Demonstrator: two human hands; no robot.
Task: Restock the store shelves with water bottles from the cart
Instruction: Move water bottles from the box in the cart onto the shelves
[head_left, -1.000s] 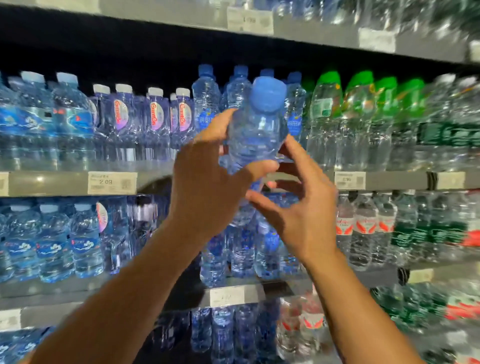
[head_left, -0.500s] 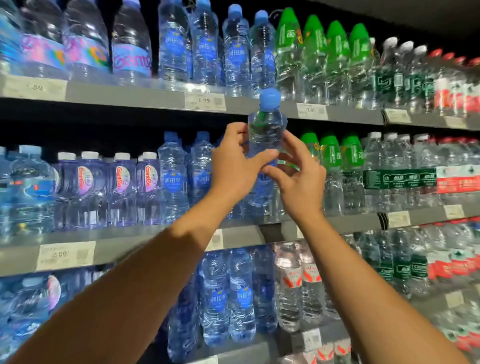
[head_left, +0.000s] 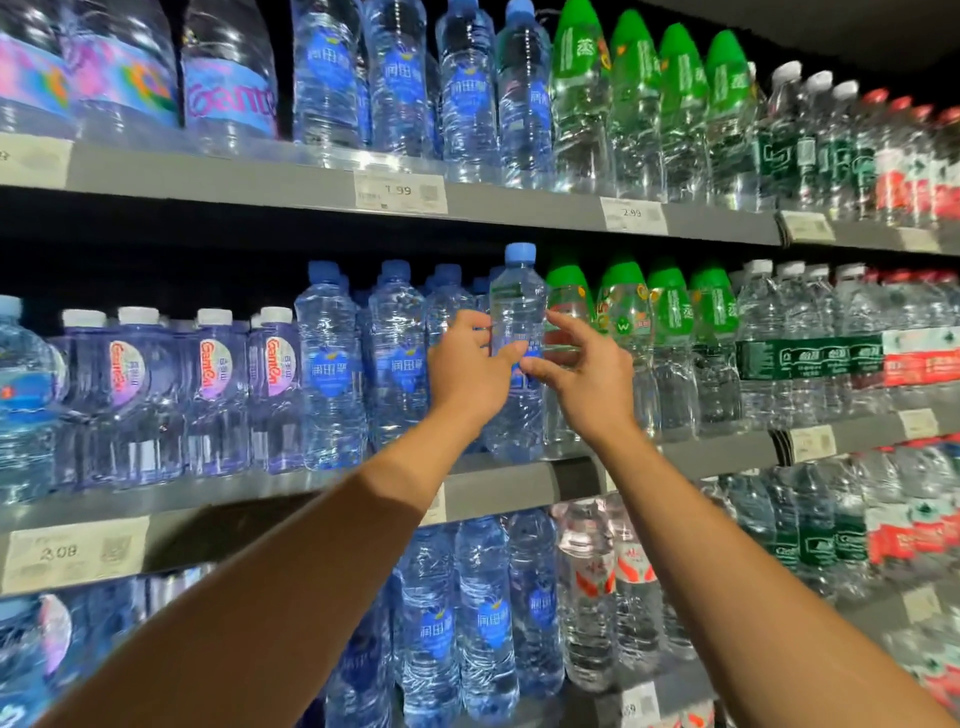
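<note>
Water bottle (head_left: 517, 312) upright at shelf edge (head_left: 498, 488), between both hands.

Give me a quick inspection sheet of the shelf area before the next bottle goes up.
Surface: middle shelf, grey edge with price tags, rows nearly full.
Job's things: blue-capped water bottle, upright at the shelf front, between matching blue-capped bottles and green-capped bottles.
Clutter: nothing seen.
Grippers: left hand grips the bottle's label area; right hand has thumb and fingers at its other side.
Cables: nothing seen.
Surroundings: stocked top shelf above, more bottles below; cart not in view.
</note>
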